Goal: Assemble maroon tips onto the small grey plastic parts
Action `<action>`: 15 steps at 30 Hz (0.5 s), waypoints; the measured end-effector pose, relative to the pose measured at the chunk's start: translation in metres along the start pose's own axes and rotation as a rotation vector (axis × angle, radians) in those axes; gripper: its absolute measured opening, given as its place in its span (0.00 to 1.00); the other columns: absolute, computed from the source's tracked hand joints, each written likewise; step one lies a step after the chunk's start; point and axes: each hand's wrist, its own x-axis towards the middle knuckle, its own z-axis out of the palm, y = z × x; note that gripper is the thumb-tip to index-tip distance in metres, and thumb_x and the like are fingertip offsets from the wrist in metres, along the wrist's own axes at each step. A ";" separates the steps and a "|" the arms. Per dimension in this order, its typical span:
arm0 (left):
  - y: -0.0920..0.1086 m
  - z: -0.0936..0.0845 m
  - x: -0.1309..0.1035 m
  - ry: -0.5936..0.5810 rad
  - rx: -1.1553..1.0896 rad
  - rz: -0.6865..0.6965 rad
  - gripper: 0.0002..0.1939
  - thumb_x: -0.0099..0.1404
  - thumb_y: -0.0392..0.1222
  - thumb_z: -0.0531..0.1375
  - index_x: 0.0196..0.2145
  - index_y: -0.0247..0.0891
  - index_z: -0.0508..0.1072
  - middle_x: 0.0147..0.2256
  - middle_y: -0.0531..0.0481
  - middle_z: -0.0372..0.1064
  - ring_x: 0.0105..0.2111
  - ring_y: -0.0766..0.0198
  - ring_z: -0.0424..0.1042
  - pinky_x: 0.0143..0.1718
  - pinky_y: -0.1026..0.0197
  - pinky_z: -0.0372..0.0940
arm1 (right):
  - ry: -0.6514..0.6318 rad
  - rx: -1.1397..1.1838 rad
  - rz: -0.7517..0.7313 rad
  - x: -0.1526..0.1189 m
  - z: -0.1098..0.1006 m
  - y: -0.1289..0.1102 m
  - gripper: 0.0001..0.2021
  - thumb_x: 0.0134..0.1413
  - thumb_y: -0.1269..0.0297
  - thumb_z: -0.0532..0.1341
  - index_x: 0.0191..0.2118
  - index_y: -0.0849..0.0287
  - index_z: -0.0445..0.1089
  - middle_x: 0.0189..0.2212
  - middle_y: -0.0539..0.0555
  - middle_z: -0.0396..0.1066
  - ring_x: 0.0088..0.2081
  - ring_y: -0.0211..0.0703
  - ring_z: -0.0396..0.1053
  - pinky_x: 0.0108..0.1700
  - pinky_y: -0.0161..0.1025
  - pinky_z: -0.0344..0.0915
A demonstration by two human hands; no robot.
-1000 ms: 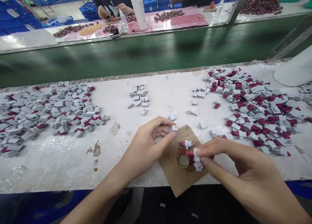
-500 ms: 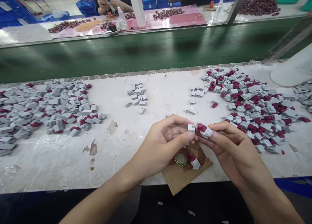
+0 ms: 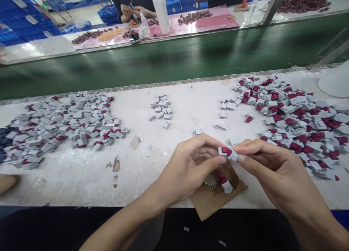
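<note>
My left hand (image 3: 188, 171) pinches the left end of a small grey and maroon plastic piece (image 3: 228, 152) between thumb and fingers. The fingertips of my right hand (image 3: 272, 171) are closed on its right end. Grey shows at both ends, with maroon between them; whether the parts are fully joined I cannot tell. Below my hands lies a brown cardboard piece (image 3: 205, 207). On it are an upturned bottle cap (image 3: 210, 180), partly covered by my left hand, and another grey and maroon piece (image 3: 227, 186).
Heaps of grey and maroon pieces lie at left (image 3: 73, 120) and right (image 3: 297, 116). A small group of grey parts (image 3: 161, 107) sits between them. Beyond runs a green conveyor belt (image 3: 163, 63), with co-workers' hands (image 3: 136, 11) across it. Part of another person's arm (image 3: 8, 183) shows at left.
The grey part in my left hand has come against the maroon and grey piece in my right, where a gap was before. The view has shifted left, and an arm has appeared at the left edge.
</note>
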 end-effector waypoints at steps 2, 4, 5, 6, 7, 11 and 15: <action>0.002 -0.002 -0.002 -0.006 0.085 0.033 0.05 0.76 0.39 0.71 0.48 0.40 0.82 0.44 0.49 0.83 0.45 0.61 0.83 0.49 0.60 0.78 | -0.011 -0.031 -0.008 0.001 0.004 -0.002 0.01 0.67 0.60 0.76 0.43 0.45 0.88 0.43 0.52 0.85 0.43 0.44 0.85 0.42 0.32 0.83; 0.004 -0.005 -0.005 -0.008 0.218 0.073 0.03 0.77 0.39 0.69 0.47 0.41 0.82 0.45 0.49 0.82 0.46 0.60 0.82 0.50 0.59 0.77 | -0.029 -0.069 -0.029 0.002 0.010 -0.005 0.01 0.67 0.59 0.76 0.41 0.46 0.87 0.45 0.54 0.83 0.44 0.46 0.85 0.39 0.33 0.83; 0.006 -0.009 -0.007 -0.001 0.304 0.096 0.03 0.77 0.39 0.69 0.47 0.42 0.83 0.46 0.50 0.82 0.46 0.60 0.81 0.50 0.59 0.76 | -0.040 -0.105 -0.039 0.002 0.012 -0.006 0.02 0.68 0.58 0.75 0.42 0.46 0.87 0.46 0.54 0.83 0.45 0.47 0.84 0.39 0.35 0.83; 0.008 -0.013 -0.009 0.019 0.402 0.114 0.03 0.78 0.39 0.68 0.47 0.43 0.83 0.46 0.50 0.81 0.45 0.60 0.80 0.48 0.58 0.75 | -0.049 -0.159 -0.053 0.003 0.013 -0.008 0.03 0.69 0.58 0.74 0.43 0.45 0.87 0.47 0.54 0.82 0.47 0.49 0.84 0.40 0.36 0.83; 0.009 -0.020 -0.010 0.060 0.511 0.127 0.04 0.78 0.40 0.68 0.48 0.44 0.83 0.45 0.50 0.81 0.44 0.60 0.79 0.46 0.58 0.74 | -0.042 -0.231 -0.075 0.004 0.012 -0.010 0.04 0.70 0.57 0.72 0.45 0.45 0.87 0.48 0.54 0.82 0.49 0.50 0.83 0.42 0.38 0.83; 0.011 -0.064 -0.018 0.385 0.938 0.047 0.10 0.75 0.48 0.65 0.49 0.45 0.82 0.41 0.48 0.80 0.39 0.53 0.75 0.42 0.52 0.71 | 0.192 -0.656 -0.219 0.016 -0.011 -0.020 0.06 0.73 0.58 0.68 0.48 0.48 0.84 0.48 0.55 0.83 0.44 0.51 0.80 0.43 0.45 0.79; 0.007 -0.116 -0.030 0.549 1.206 -0.114 0.16 0.71 0.54 0.60 0.45 0.41 0.80 0.45 0.39 0.78 0.50 0.39 0.76 0.53 0.40 0.71 | 0.353 -1.082 -0.250 0.039 -0.048 -0.025 0.10 0.69 0.60 0.65 0.48 0.52 0.84 0.41 0.58 0.82 0.36 0.55 0.78 0.40 0.50 0.75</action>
